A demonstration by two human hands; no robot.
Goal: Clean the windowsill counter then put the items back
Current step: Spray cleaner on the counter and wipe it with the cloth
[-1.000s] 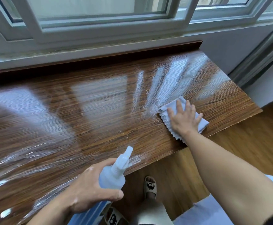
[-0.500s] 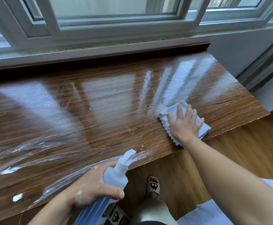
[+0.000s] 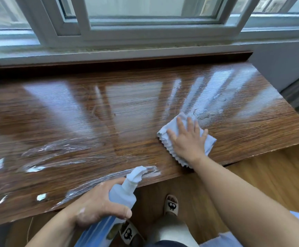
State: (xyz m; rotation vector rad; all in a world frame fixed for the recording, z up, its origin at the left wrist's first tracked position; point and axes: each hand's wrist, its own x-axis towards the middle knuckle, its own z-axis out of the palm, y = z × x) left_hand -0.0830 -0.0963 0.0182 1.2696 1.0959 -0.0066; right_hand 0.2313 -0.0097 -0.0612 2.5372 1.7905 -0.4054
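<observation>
Head-worn view looking down at a glossy brown wood-grain windowsill counter point(image 3: 91, 113) beneath a white-framed window point(image 3: 145, 31). The right hand point(image 3: 188, 139) lies flat, fingers straight and slightly spread, pressing a pale blue microfibre cloth point(image 3: 209, 142) onto the counter near its right front edge. The left hand point(image 3: 99, 205) has its fingers curled round a translucent spray bottle point(image 3: 123, 195), held just off the front edge with the nozzle pointing over the wood. White foam streaks point(image 3: 56, 148) cross the left and front of the counter, and a wet beaded patch point(image 3: 204, 114) sits just beyond the cloth. The step in hand looks like wiping off sprayed cleaner. To do it well, keep the palm flat for even pressure, stroke along the grain in overlapping passes, take in the wet patch, then work left through the streaks. Count: one cloth, one spray bottle, two hands, and two slippers point(image 3: 171, 205) on the floor below. Which items go back cannot be told.
</observation>
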